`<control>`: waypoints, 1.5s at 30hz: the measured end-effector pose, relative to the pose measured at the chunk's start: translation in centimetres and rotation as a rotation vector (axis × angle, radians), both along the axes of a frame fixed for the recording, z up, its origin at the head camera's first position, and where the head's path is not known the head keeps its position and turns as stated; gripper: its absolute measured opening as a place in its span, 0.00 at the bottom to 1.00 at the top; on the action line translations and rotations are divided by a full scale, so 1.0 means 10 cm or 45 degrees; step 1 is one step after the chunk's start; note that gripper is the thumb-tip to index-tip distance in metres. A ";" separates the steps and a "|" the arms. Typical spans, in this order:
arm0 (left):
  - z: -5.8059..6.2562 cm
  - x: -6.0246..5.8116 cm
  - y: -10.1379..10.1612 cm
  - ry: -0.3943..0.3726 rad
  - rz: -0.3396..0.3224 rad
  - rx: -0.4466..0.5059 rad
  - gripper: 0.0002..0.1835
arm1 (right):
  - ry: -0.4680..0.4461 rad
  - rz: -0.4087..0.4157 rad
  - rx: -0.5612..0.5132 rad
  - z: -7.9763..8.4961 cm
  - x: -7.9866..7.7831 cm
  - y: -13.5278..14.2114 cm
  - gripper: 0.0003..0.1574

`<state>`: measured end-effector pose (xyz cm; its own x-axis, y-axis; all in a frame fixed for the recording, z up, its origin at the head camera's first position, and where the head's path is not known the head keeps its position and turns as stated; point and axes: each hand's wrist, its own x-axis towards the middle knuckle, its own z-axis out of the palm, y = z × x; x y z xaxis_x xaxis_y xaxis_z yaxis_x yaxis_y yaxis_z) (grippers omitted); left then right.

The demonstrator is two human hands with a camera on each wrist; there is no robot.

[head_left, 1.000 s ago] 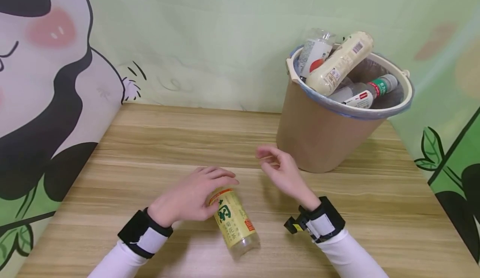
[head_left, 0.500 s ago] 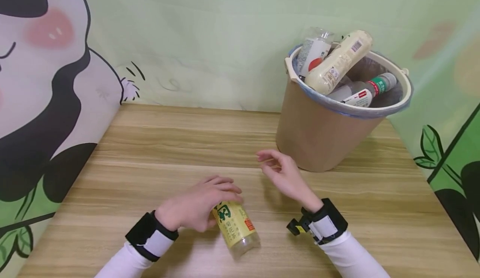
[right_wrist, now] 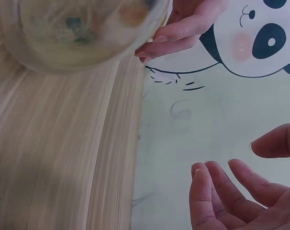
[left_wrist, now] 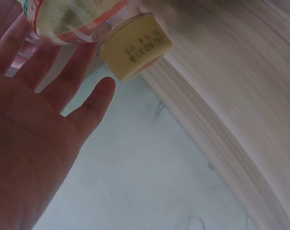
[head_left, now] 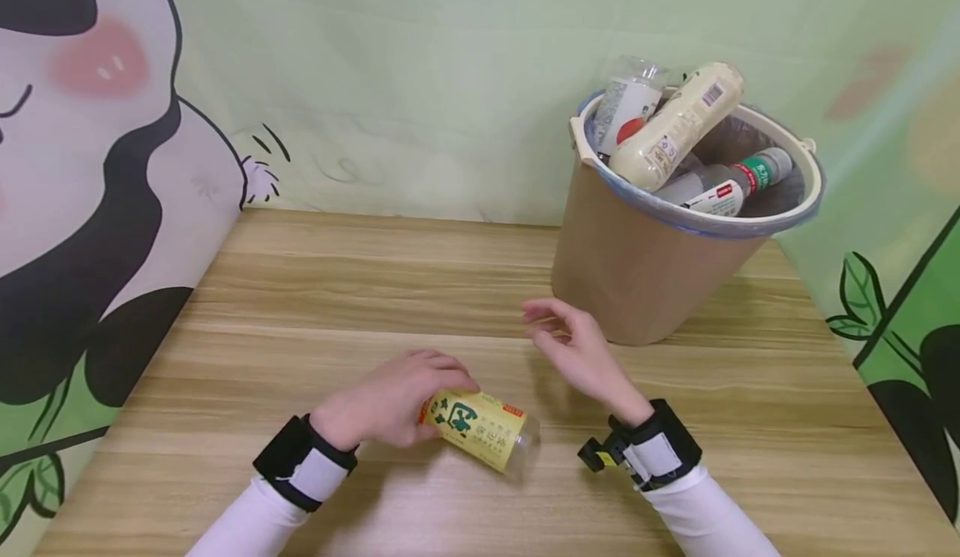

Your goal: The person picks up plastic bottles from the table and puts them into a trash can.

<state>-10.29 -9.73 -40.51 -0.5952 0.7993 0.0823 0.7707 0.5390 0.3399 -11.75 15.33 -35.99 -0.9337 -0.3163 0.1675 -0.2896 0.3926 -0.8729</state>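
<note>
A clear plastic bottle with a yellow label and green characters lies tilted over the wooden table. My left hand grips its cap-end half, thumb on the near side and fingers over the far side. In the left wrist view the yellow cap with printed digits sticks out past the fingers. The bottle's clear base points toward the right wrist camera. My right hand hovers to the right of the bottle, fingers loosely curved, thumb apart, holding nothing.
Behind my right hand stands a brown bin with a blue-grey liner. Several bottles fill it, among them a cream-coloured bottle jutting over the rim. A green wall with panda drawings borders the wooden table.
My left hand has closed round the bottle and turned it, so its base has swung to the right and away from me. My right hand has shifted only slightly right.
</note>
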 end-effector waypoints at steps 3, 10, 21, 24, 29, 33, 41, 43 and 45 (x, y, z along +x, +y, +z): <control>-0.01 -0.04 -0.04 -0.009 0.035 0.014 0.32 | -0.002 -0.002 -0.019 0.01 0.00 0.02 0.18; -0.03 -0.11 -0.16 0.069 0.186 0.002 0.33 | -0.010 -0.004 -0.027 0.00 0.00 0.05 0.18; -0.02 -0.16 -0.16 0.103 0.312 -0.021 0.41 | -0.008 -0.026 -0.007 -0.05 -0.02 0.08 0.18; -0.03 -0.17 -0.11 0.103 0.291 -0.012 0.44 | -0.002 -0.028 -0.031 -0.17 -0.08 0.12 0.18; -0.06 -0.20 -0.03 0.149 0.254 -0.039 0.46 | -0.013 -0.029 -0.048 -0.30 -0.15 0.16 0.18; -0.12 -0.23 0.02 0.173 0.241 -0.098 0.48 | -0.020 -0.024 -0.067 -0.35 -0.15 0.17 0.19; -0.18 -0.23 0.06 0.147 0.271 -0.120 0.47 | 0.010 -0.042 -0.094 -0.37 -0.16 0.18 0.17; -0.18 -0.23 0.06 0.150 0.274 -0.105 0.47 | 0.015 -0.052 -0.114 -0.37 -0.15 0.19 0.17; -0.19 -0.23 0.06 0.156 0.274 -0.088 0.46 | 0.019 -0.052 -0.157 -0.36 -0.15 0.19 0.16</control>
